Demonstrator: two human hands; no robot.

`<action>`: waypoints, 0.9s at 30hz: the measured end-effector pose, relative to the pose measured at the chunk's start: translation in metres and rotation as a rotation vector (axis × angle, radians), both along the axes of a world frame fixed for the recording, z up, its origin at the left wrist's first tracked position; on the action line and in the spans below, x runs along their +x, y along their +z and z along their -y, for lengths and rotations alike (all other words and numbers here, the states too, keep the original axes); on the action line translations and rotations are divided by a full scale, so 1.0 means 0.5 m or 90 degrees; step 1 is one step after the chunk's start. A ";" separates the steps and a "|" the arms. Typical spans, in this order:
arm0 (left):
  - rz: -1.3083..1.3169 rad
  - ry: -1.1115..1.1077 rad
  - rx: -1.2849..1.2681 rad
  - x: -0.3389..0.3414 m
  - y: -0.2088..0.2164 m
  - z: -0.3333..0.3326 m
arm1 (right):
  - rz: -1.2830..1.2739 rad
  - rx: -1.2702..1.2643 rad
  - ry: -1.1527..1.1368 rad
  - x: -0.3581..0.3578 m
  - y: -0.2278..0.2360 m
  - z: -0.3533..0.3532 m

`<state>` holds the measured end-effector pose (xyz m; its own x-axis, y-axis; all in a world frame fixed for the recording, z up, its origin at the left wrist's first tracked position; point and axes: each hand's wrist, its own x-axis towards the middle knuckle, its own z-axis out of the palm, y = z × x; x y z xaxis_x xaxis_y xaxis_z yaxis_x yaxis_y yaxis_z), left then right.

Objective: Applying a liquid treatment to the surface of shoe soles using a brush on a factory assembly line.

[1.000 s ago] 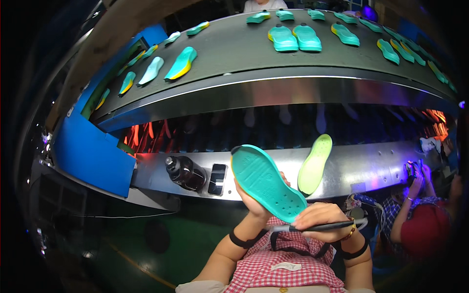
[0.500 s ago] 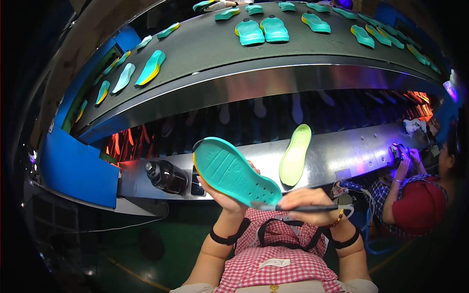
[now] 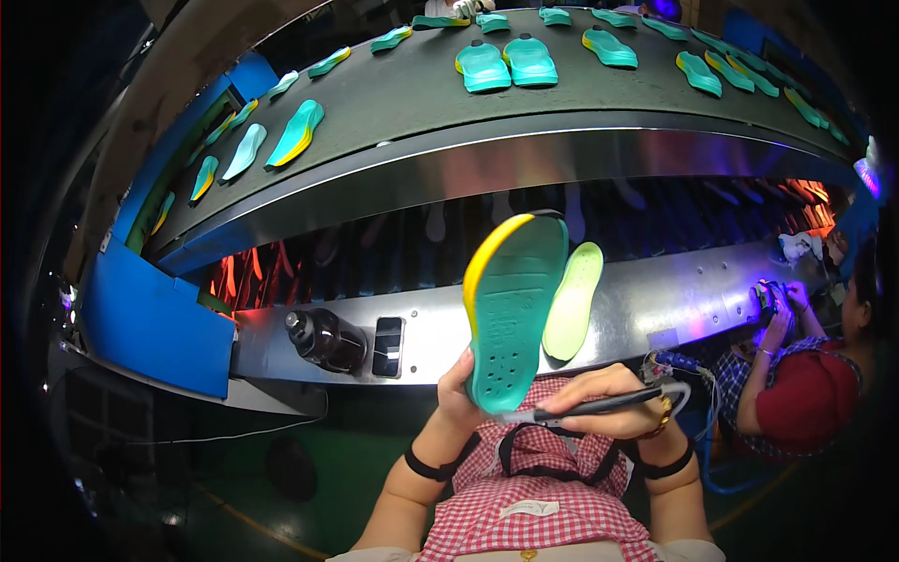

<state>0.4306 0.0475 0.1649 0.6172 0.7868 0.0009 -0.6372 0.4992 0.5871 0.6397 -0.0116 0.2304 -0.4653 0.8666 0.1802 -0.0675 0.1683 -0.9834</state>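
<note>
My left hand [image 3: 456, 391] grips a teal shoe midsole [image 3: 517, 314] by the edge of its toe end. The midsole stands tilted with the heel up, showing a yellow side wall, a black heel tip and a cluster of small holes near the toe. In my right hand [image 3: 604, 391] is a black-handled brush [image 3: 609, 405] with a tube at its back end. Its bristle tip touches or nearly touches the lower toe edge of the midsole. Just right of the midsole, a lime-green sole [image 3: 574, 304] lies on the metal ledge [image 3: 435, 323].
A dark bottle [image 3: 326, 339] and a phone [image 3: 389, 347] sit on the ledge to the left. Beyond, a conveyor belt [image 3: 403, 98] carries several teal midsoles. Red-lit and dark slots run beneath it. A co-worker [image 3: 796, 398] handles something at the right.
My left hand has turned the midsole more upright, exposing its yellow side and uncovering the phone. The brush has shifted slightly down along the toe edge. Midsoles on the belt's far left have shifted.
</note>
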 end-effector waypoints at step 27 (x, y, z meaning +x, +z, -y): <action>-0.286 -0.316 0.031 -0.068 0.080 -0.036 | 0.220 0.268 0.074 0.060 0.028 0.018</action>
<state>0.3967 0.0655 0.2049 0.8547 0.4147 -0.3123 -0.0273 0.6367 0.7706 0.6699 -0.0208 0.2445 -0.6475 0.6921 0.3191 0.2054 0.5617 -0.8014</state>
